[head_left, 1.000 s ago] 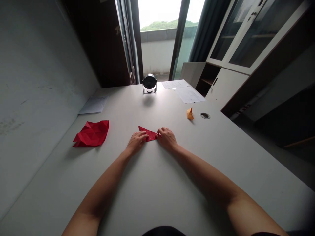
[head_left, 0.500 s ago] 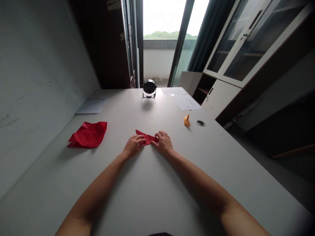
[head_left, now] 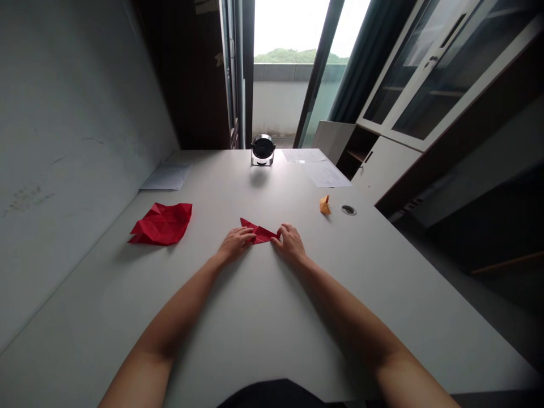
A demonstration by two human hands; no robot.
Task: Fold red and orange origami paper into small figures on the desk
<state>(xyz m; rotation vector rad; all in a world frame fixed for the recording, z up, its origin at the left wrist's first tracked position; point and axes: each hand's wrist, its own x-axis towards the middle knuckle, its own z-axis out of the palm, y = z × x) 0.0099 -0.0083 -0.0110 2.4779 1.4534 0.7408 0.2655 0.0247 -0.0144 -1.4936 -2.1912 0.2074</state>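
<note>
A folded piece of red paper (head_left: pixel 262 234) lies on the white table between my hands, with one pointed corner reaching up and left. My left hand (head_left: pixel 236 243) rests on its left part, fingers stretched out flat over the paper. At the right tip, my right hand (head_left: pixel 290 242) pinches the paper between thumb and fingers. Farther left is a creased red sheet (head_left: pixel 163 224), opened out with raised edges. A small folded orange paper figure (head_left: pixel 325 205) stands to the right, apart from both hands.
A round black device on a metal stand (head_left: pixel 262 149) stands at the table's far edge. White papers (head_left: pixel 326 173) lie at the back right, another white sheet (head_left: pixel 166 177) at the back left by the wall. A round cable hole (head_left: pixel 348 209) is near the right edge.
The view has shifted slightly, so the table's contents appear a little farther right and higher. My right hand has drawn outward to the red paper's right tip, showing more of the paper.
</note>
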